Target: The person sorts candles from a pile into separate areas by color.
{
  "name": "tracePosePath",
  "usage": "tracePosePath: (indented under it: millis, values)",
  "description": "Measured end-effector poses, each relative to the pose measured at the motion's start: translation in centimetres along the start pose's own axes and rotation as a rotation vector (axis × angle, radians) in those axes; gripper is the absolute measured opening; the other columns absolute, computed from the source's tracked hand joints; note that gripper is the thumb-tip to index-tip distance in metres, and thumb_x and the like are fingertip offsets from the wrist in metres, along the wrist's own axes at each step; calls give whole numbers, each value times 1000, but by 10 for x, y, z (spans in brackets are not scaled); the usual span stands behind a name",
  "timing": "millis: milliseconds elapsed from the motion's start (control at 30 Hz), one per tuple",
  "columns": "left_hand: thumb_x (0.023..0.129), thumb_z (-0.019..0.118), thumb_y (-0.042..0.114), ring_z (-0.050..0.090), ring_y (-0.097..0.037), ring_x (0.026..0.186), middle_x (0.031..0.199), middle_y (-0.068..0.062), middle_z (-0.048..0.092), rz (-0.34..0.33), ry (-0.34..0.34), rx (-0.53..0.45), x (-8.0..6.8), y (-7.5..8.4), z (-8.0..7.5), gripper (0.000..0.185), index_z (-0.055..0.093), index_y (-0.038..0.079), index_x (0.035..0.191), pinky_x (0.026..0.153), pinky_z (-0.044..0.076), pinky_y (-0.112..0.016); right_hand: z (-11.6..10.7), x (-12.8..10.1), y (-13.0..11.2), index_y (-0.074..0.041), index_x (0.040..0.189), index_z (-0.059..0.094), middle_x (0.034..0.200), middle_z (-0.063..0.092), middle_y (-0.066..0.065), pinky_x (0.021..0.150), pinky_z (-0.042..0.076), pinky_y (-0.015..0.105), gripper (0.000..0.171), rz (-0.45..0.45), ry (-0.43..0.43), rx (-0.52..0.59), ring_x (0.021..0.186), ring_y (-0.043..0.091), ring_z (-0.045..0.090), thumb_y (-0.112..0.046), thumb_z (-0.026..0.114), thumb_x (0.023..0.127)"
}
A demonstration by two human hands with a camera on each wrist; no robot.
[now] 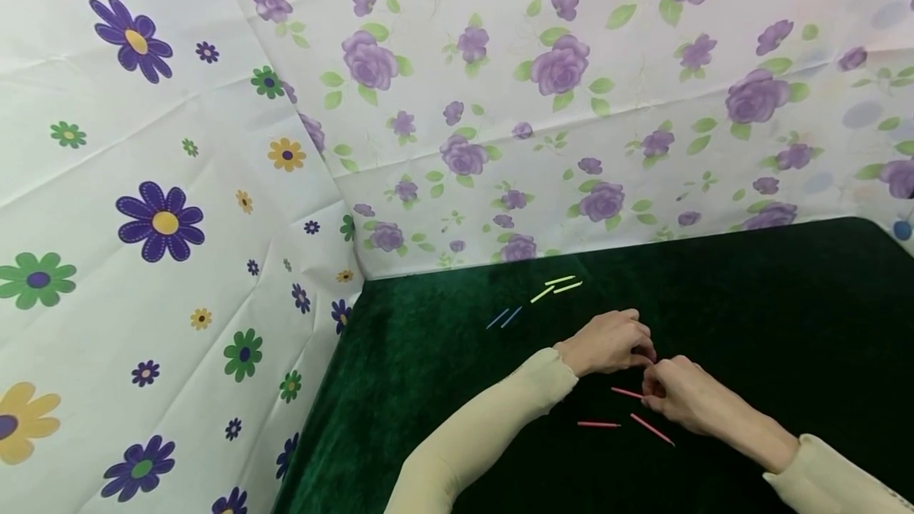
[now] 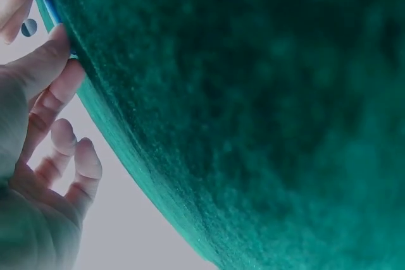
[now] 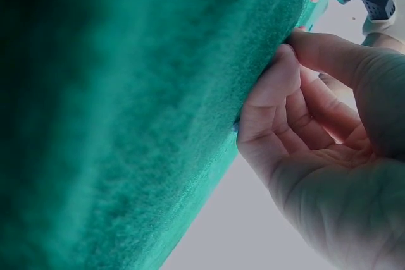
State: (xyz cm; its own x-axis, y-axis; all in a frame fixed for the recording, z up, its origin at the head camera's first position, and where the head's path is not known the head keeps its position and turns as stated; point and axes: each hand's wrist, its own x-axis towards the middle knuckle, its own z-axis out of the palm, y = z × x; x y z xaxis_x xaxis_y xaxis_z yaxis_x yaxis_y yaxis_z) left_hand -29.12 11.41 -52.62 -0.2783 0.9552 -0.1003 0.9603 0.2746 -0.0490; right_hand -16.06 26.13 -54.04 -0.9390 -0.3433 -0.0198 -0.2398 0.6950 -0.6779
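Note:
Both hands meet over the dark green cloth [image 1: 428, 395]. My left hand [image 1: 607, 343] pinches a thin blue stick [image 2: 50, 6] between thumb and index finger, its other fingers loosely bent in the left wrist view. Against its tips, my right hand [image 1: 689, 395] has thumb and index finger pressed together at the same stick. In the right wrist view a small blue end [image 3: 236, 126] peeks out beside the curled index finger; the rest is hidden. One pink stick [image 1: 626, 393] lies by the right fingertips, another pink stick [image 1: 653, 429] just below, and a third pink stick [image 1: 598, 424] to the left.
Two blue sticks [image 1: 504, 318] lie on the cloth beyond the left forearm. Behind them are three yellow sticks [image 1: 560, 285]. A white flowered sheet [image 1: 464, 205] rises along the table's back edge, and another flowered sheet [image 1: 164, 292] hangs at the left.

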Motion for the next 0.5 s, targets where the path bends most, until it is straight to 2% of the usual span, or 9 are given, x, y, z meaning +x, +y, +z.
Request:
tracePosePath:
  millis: [333,500]
  values:
    - [110,67,34,55,0,98,121,20,75,43,-27,78,-1,1,-1,19,81,33,122,86,47,-11,0,1,0,-16,87,73,76,64,-10,56,48,22,11,12,-1,-8,61,-2,54,-11,79,94]
    - [109,68,35,57,0,99,119,21,76,32,-3,85,-7,0,-1,18,82,32,120,86,47,-11,-1,2,-1,-17,87,73,77,64,-9,57,48,22,11,40,-12,-13,61,0,55,-12,79,95]
